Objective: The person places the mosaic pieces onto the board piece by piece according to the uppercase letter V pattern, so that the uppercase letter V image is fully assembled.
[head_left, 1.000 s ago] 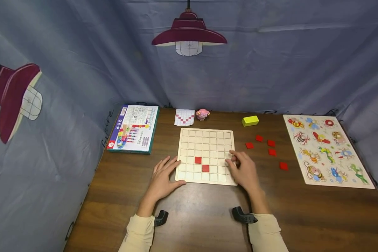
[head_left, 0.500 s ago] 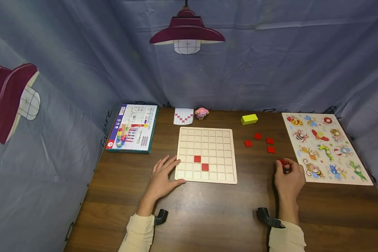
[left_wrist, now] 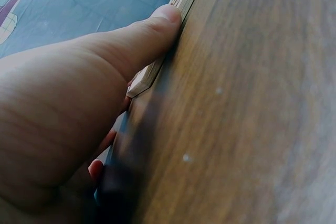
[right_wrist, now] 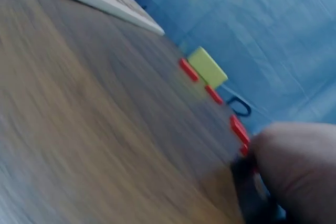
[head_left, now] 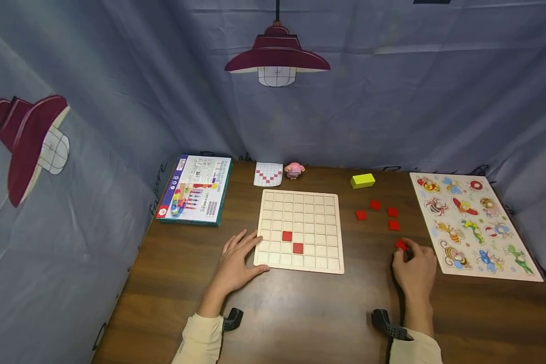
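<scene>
On box (head_left: 195, 188), print seemingly too small.

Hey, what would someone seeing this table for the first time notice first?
Probably the pale wooden grid board at the table's centre, with two red square tiles set diagonally in it. The left hand rests against its near-left corner, while the right hand pinches a red square tile beside the colourful insect puzzle board on the right.
</scene>
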`<state>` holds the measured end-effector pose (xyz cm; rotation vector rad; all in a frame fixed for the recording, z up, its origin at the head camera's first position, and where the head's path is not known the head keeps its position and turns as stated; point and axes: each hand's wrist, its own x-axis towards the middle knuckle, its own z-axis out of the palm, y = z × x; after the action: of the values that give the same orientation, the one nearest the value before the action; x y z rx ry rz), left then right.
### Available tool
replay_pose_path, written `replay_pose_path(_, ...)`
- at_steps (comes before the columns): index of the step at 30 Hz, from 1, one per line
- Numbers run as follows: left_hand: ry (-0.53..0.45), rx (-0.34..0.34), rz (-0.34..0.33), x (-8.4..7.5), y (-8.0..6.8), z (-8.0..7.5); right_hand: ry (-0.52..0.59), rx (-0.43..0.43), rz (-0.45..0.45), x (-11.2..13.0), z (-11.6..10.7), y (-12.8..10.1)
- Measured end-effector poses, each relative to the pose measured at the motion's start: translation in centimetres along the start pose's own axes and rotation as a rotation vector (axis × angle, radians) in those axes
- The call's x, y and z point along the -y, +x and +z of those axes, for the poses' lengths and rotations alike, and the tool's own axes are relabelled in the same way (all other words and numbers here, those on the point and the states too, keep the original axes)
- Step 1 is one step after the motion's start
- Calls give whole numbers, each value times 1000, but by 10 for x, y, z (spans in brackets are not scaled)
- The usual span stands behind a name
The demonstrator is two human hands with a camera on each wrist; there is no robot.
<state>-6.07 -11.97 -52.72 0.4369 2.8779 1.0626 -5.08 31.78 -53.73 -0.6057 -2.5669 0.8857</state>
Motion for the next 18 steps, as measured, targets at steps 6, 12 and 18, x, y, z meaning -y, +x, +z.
replay_pose_path(6, 2, 9, -4, 0, -2, 1, -26, 79, 2, -6, -12, -2)
replay_pose_path(12, 10, 9, -6, -1, -2, 2, -63, 114, -46, -8, -16, -1)
replay_pose_path(18, -1, 6, -10, 0, -1, 1, -63, 90, -168, -11, -10, 0)
